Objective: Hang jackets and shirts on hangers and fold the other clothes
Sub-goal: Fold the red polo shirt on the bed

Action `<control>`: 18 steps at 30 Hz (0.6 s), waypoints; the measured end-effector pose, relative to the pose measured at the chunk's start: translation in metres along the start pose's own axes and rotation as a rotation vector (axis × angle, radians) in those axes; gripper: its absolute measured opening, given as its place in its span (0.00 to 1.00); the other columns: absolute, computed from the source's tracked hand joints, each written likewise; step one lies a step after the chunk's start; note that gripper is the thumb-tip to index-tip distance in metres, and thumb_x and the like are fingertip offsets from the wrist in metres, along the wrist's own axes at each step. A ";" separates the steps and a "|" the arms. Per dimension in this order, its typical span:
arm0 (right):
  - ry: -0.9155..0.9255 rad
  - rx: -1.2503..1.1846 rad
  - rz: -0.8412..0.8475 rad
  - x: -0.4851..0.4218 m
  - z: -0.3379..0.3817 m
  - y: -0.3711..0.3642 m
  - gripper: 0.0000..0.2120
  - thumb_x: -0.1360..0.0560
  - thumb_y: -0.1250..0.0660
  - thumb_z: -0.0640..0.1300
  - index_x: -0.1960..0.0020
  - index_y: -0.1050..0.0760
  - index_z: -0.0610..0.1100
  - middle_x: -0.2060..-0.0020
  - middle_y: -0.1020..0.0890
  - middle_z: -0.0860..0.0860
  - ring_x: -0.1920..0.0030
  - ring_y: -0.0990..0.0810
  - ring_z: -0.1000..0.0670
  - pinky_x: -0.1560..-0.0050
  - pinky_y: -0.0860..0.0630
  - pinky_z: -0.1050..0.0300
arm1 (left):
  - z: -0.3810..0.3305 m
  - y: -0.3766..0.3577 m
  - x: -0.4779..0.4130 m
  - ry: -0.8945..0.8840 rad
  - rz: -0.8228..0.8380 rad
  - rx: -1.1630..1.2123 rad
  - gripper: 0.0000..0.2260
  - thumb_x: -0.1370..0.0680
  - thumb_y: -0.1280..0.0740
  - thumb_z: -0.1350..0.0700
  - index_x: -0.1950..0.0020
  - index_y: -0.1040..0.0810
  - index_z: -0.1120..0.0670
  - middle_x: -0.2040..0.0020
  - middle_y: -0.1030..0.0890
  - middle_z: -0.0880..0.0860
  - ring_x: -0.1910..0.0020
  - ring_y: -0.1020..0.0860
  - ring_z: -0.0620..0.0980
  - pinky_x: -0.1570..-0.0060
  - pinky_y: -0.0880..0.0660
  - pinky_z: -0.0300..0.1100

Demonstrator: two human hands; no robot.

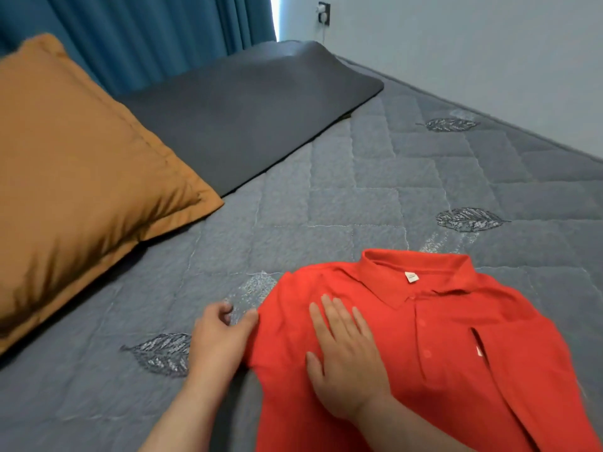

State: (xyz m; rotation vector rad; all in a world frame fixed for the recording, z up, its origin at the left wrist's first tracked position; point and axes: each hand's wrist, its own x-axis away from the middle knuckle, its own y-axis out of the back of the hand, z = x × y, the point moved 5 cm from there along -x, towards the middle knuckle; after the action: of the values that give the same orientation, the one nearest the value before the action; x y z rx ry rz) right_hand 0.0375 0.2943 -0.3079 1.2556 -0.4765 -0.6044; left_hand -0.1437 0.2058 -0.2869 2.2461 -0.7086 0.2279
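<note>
A red polo shirt (450, 340) lies front up on the bed, collar toward the far side, its placket partly unbuttoned and a white label showing inside the neck. My right hand (346, 357) presses flat on the shirt's chest, fingers straight and spread. My left hand (218, 340) sits at the shirt's left edge by the shoulder, fingers curled, its thumb touching the red fabric; whether it pinches the cloth I cannot tell. The shirt's lower part runs out of the frame at the bottom.
The bed wears a grey quilted cover (359, 197) with stitched leaf patterns. An orange pillow (75, 177) lies at the left, a dark grey pillow (248, 109) behind it. Blue curtains (156, 34) and a white wall (473, 53) with a socket border the bed.
</note>
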 end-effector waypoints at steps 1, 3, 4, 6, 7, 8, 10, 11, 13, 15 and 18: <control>0.000 -0.001 0.014 0.000 -0.003 -0.001 0.37 0.31 0.39 0.58 0.26 0.35 0.43 0.26 0.34 0.44 0.26 0.36 0.45 0.29 0.44 0.44 | -0.003 -0.002 -0.007 0.045 0.061 0.102 0.15 0.29 0.24 0.54 0.46 0.22 0.59 0.58 0.22 0.54 0.60 0.24 0.50 0.57 0.28 0.43; -0.008 0.010 0.007 -0.001 -0.006 -0.004 0.39 0.33 0.38 0.59 0.27 0.33 0.40 0.27 0.32 0.43 0.26 0.35 0.46 0.30 0.42 0.45 | -0.014 -0.006 -0.014 0.049 0.248 0.079 0.09 0.30 0.24 0.57 0.59 0.23 0.57 0.68 0.24 0.51 0.70 0.29 0.46 0.70 0.34 0.39; -0.011 0.009 0.001 -0.003 -0.007 -0.005 0.39 0.34 0.37 0.59 0.28 0.31 0.39 0.28 0.31 0.44 0.27 0.34 0.46 0.30 0.41 0.45 | -0.019 -0.007 -0.015 0.038 0.344 0.010 0.10 0.31 0.24 0.58 0.64 0.25 0.55 0.72 0.27 0.50 0.74 0.31 0.45 0.74 0.37 0.38; -0.006 0.001 -0.021 -0.005 -0.006 -0.007 0.39 0.36 0.37 0.59 0.29 0.29 0.40 0.29 0.29 0.44 0.28 0.33 0.47 0.31 0.40 0.45 | -0.028 -0.010 -0.011 -0.019 0.498 -0.123 0.14 0.33 0.24 0.58 0.71 0.29 0.53 0.76 0.30 0.47 0.76 0.34 0.45 0.75 0.40 0.38; -0.006 -0.004 -0.037 -0.006 -0.007 -0.007 0.39 0.36 0.37 0.59 0.30 0.29 0.40 0.29 0.29 0.44 0.29 0.33 0.47 0.31 0.39 0.45 | -0.032 -0.012 -0.009 -0.081 0.535 -0.180 0.13 0.36 0.25 0.56 0.73 0.28 0.52 0.77 0.30 0.45 0.76 0.33 0.44 0.74 0.39 0.38; -0.006 -0.006 -0.051 -0.006 -0.007 -0.007 0.39 0.37 0.36 0.59 0.30 0.28 0.39 0.30 0.28 0.44 0.29 0.32 0.47 0.32 0.38 0.45 | -0.035 -0.016 -0.007 -0.128 0.540 -0.203 0.10 0.38 0.27 0.52 0.73 0.27 0.51 0.77 0.29 0.44 0.75 0.32 0.42 0.72 0.36 0.38; 0.000 -0.002 -0.071 -0.008 -0.007 -0.008 0.39 0.38 0.36 0.59 0.31 0.27 0.40 0.30 0.28 0.44 0.30 0.31 0.47 0.32 0.37 0.45 | -0.040 -0.021 0.000 -0.175 0.516 -0.158 0.09 0.40 0.28 0.48 0.69 0.26 0.49 0.72 0.26 0.44 0.71 0.30 0.40 0.68 0.33 0.36; 0.004 -0.001 -0.079 -0.009 -0.007 -0.010 0.39 0.38 0.36 0.59 0.31 0.27 0.40 0.30 0.28 0.45 0.30 0.31 0.48 0.33 0.37 0.45 | -0.042 -0.024 0.001 -0.189 0.490 -0.129 0.12 0.39 0.26 0.48 0.67 0.28 0.50 0.71 0.27 0.44 0.70 0.31 0.40 0.68 0.34 0.34; 0.007 0.005 -0.091 -0.009 -0.008 -0.011 0.39 0.37 0.36 0.59 0.31 0.27 0.40 0.30 0.28 0.45 0.30 0.31 0.48 0.34 0.36 0.45 | -0.043 -0.026 -0.002 -0.181 0.380 -0.098 0.14 0.34 0.25 0.52 0.64 0.31 0.50 0.69 0.28 0.45 0.70 0.32 0.40 0.68 0.35 0.33; 0.003 0.016 -0.107 -0.010 -0.009 -0.012 0.39 0.38 0.36 0.59 0.31 0.27 0.40 0.31 0.27 0.45 0.30 0.31 0.48 0.34 0.35 0.45 | -0.042 -0.025 -0.005 -0.156 0.292 -0.108 0.11 0.31 0.27 0.55 0.62 0.30 0.51 0.68 0.26 0.46 0.69 0.30 0.40 0.69 0.36 0.33; 0.009 0.012 -0.108 -0.011 -0.008 -0.013 0.41 0.39 0.36 0.60 0.30 0.32 0.41 0.31 0.26 0.45 0.31 0.31 0.48 0.34 0.36 0.45 | -0.037 -0.030 -0.004 -0.124 0.253 -0.075 0.06 0.29 0.32 0.58 0.62 0.28 0.50 0.66 0.22 0.48 0.65 0.24 0.45 0.63 0.30 0.39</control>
State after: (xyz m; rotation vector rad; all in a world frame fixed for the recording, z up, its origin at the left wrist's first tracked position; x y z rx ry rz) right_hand 0.0321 0.3053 -0.3230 1.3011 -0.4066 -0.6875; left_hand -0.1281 0.2509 -0.2809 2.1101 -1.0529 0.1817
